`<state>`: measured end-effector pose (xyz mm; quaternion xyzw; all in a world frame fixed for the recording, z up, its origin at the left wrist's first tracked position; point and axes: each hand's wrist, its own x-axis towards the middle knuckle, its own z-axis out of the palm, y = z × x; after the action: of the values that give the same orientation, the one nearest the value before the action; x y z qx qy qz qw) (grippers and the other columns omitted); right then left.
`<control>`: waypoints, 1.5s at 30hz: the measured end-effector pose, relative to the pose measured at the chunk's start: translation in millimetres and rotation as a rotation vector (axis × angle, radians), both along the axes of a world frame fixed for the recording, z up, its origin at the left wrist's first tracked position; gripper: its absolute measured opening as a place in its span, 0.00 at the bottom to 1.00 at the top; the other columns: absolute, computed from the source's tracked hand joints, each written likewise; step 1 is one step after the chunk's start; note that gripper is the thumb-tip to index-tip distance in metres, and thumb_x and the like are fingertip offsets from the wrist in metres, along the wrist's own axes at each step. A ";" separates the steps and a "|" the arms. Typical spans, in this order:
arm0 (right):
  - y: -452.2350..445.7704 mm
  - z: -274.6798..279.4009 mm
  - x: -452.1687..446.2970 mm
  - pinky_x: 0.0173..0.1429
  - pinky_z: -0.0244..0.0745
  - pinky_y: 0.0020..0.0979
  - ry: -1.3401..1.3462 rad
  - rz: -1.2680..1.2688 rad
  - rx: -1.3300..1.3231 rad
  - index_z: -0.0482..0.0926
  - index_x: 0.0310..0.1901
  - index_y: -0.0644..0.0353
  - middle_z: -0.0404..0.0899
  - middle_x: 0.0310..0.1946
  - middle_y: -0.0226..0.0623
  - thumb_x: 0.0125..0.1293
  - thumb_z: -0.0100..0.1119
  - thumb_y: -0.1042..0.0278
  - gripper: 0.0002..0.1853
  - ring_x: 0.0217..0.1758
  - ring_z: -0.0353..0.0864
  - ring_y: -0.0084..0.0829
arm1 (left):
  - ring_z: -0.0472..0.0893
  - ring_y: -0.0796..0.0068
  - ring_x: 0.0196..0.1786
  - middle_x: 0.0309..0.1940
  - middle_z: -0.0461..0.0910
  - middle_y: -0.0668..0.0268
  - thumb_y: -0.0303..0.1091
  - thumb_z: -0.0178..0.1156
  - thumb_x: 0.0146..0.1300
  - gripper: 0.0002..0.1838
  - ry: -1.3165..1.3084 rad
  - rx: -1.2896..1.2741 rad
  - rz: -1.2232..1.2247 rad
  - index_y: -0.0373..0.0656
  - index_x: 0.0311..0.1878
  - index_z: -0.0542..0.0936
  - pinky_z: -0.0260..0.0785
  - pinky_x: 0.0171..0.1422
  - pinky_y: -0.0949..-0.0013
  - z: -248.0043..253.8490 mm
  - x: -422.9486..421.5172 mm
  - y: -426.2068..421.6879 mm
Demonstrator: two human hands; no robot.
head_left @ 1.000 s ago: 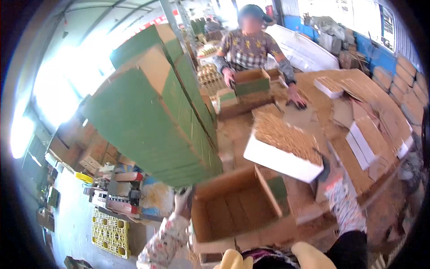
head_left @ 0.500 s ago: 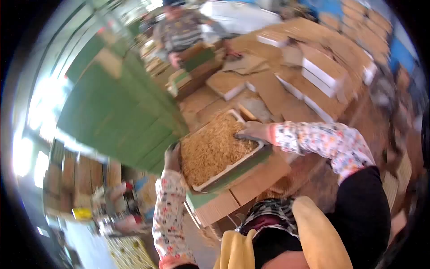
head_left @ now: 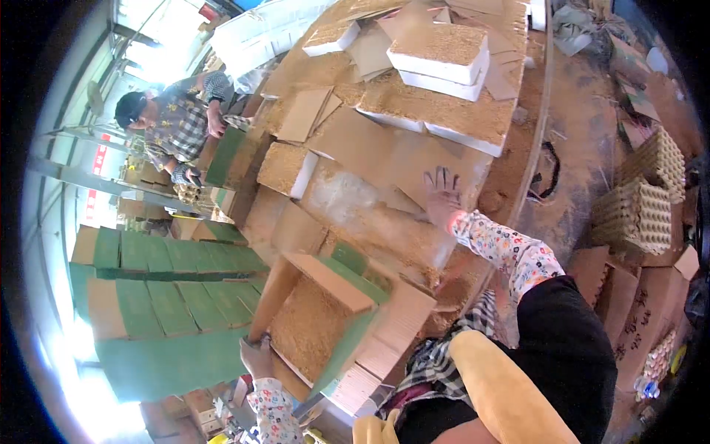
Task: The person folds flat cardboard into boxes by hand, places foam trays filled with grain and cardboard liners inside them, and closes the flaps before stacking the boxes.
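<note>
In front of me stands an open cardboard box (head_left: pixel 277 300), green on its outer sides, with its flaps up. Inside it lies a layer of brown sawdust-like filling (head_left: pixel 307 325). My left hand (head_left: pixel 257 357) grips the box's left edge with the fingers bent over it. Stretched out to the upper right, my right hand (head_left: pixel 442 196) has its fingers spread and nothing in it. It is above or on a flat brown cardboard sheet (head_left: pixel 396 159); I cannot tell whether it touches.
White foam trays with brown filling (head_left: pixel 444 63) stand on the dusty table. A co-worker (head_left: pixel 174 122) handles another green box (head_left: pixel 225 157) at the far left. Green cartons (head_left: pixel 159 296) are stacked on the left. Egg trays (head_left: pixel 636 207) are piled on the right.
My right hand has left the filled white tray and reached out over the table, opening. The tray's filling now sits lower, inside the box. My left hand is on the box edge; the view has turned.
</note>
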<state>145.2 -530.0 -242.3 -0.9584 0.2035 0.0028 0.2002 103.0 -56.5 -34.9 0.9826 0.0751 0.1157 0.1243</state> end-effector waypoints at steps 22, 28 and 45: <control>40.6 228.8 83.8 0.48 0.72 0.28 -0.389 0.760 0.711 0.74 0.50 0.67 0.80 0.38 0.44 0.54 0.57 0.69 0.20 0.41 0.79 0.36 | 0.71 0.45 0.53 0.47 0.72 0.43 0.47 0.67 0.48 0.38 -0.105 0.087 0.026 0.29 0.55 0.66 0.63 0.58 0.53 11.8 -9.7 -9.0; 112.3 341.6 33.1 0.47 0.71 0.33 -0.708 0.835 0.576 0.73 0.49 0.68 0.78 0.37 0.50 0.55 0.57 0.68 0.20 0.39 0.79 0.40 | 0.67 0.52 0.59 0.55 0.67 0.45 0.35 0.69 0.49 0.42 -0.663 -0.494 -0.467 0.31 0.63 0.57 0.61 0.62 0.60 77.8 19.8 -109.4; 166.0 284.4 -2.0 0.46 0.72 0.23 -0.744 0.589 1.219 0.73 0.51 0.67 0.80 0.39 0.37 0.59 0.57 0.74 0.17 0.41 0.78 0.24 | 0.71 0.64 0.56 0.56 0.67 0.51 0.26 0.65 0.51 0.41 -0.719 -0.357 -0.186 0.32 0.65 0.53 0.66 0.60 0.64 109.4 -4.0 -126.8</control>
<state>143.2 -364.0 42.1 -0.6313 -0.1782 -0.1547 0.7387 98.9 -183.3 74.5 0.8453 -0.0432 0.4251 0.3209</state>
